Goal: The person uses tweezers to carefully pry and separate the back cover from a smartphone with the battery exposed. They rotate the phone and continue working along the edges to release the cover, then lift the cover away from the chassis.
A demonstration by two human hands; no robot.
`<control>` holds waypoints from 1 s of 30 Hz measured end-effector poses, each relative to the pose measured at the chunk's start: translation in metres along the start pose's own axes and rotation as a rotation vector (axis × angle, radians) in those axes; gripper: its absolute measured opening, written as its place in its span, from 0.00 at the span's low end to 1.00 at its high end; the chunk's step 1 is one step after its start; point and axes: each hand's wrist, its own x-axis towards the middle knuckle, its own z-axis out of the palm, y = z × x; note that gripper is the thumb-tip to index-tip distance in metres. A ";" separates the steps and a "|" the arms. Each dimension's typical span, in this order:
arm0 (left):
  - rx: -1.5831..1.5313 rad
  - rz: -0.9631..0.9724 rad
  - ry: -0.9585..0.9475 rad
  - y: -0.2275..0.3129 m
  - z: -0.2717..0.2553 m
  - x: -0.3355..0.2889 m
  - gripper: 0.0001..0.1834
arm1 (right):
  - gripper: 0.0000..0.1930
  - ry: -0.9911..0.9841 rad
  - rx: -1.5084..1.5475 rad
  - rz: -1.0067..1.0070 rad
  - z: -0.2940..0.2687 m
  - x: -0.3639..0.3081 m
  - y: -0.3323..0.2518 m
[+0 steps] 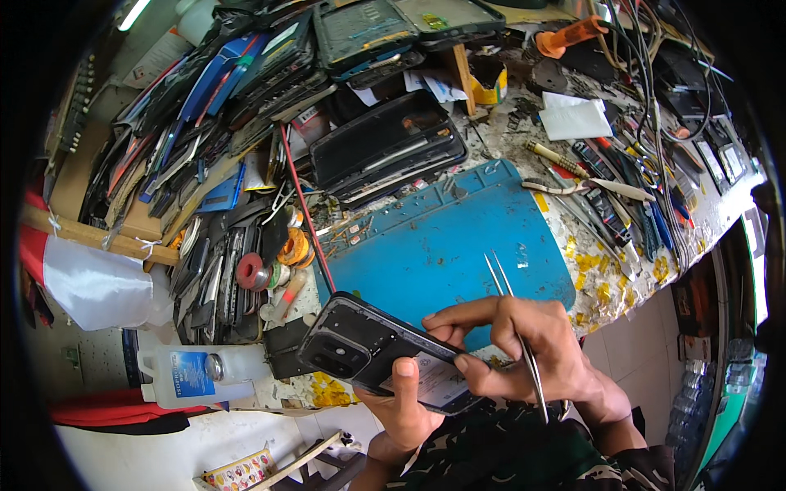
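A black smartphone point(381, 364) is tilted above the near edge of the blue work mat point(458, 237). Its back cover is off, so the camera module and a battery with a printed label show. My left hand point(405, 413) grips the phone from below, thumb lying across the battery side. In my right hand point(532, 340) a pair of metal tweezers point(530, 368) is held between the fingers, tips pointing up and away over the mat. Fingers of that same hand also touch the phone's right edge.
Phone shells and panels point(188, 131) are heaped at the left. A black phone housing point(389, 147) lies behind the mat. Solder spools point(252, 272) and a white bottle point(196, 376) stand left. Hand tools point(606, 213) and hanging cables point(655, 123) crowd the right.
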 end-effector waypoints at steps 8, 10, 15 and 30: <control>0.008 0.035 0.010 0.005 0.002 0.004 0.35 | 0.25 -0.022 0.015 -0.005 0.001 0.002 0.002; 0.065 0.039 -0.014 0.007 0.001 0.004 0.34 | 0.25 -0.006 0.020 0.003 0.002 0.003 0.003; -0.060 0.090 -0.056 0.002 0.007 0.006 0.33 | 0.25 -0.015 -0.021 0.001 0.003 0.005 0.006; 0.024 0.133 -0.011 0.004 0.008 0.016 0.29 | 0.23 -0.044 0.029 0.021 0.001 0.013 0.014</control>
